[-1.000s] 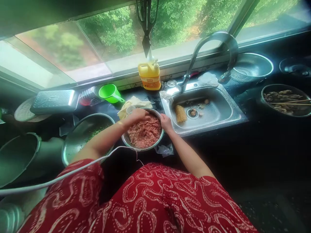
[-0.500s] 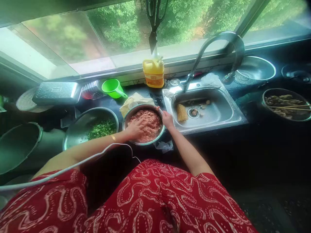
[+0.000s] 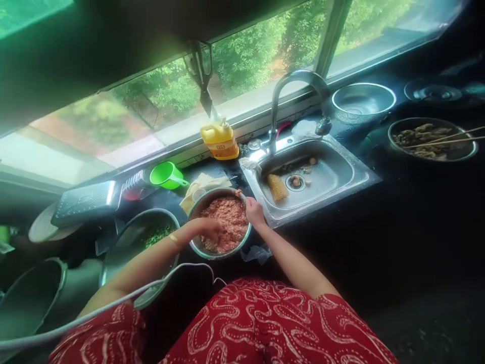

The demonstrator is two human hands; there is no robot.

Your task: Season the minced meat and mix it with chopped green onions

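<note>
A round metal bowl [image 3: 248, 237] of pinkish minced meat [image 3: 233, 217] stands on the dark counter in front of me. My left hand [image 3: 212, 230] reaches over its left side and is curled down into the meat, fingertips sunk out of sight. At the upper right, my right hand [image 3: 254, 210] is closed on the bowl's rim, where a bit of meat sticks. Left of it, partly behind my left forearm, a wide metal basin [image 3: 125, 247] holds chopped greens [image 3: 159, 235].
Right of the bowl is a steel sink [image 3: 322, 189] with a tan loofah-like piece [image 3: 278, 188] inside, under a curved faucet [image 3: 273, 111]. Behind stand a green scoop [image 3: 166, 175] and a yellow jug [image 3: 220, 140]. A white cable [image 3: 170, 273] crosses my left arm.
My left hand has gone from spread flat on the meat to curled and pressed into it. My right hand stays on the rim. The view has tilted and shifted.
</note>
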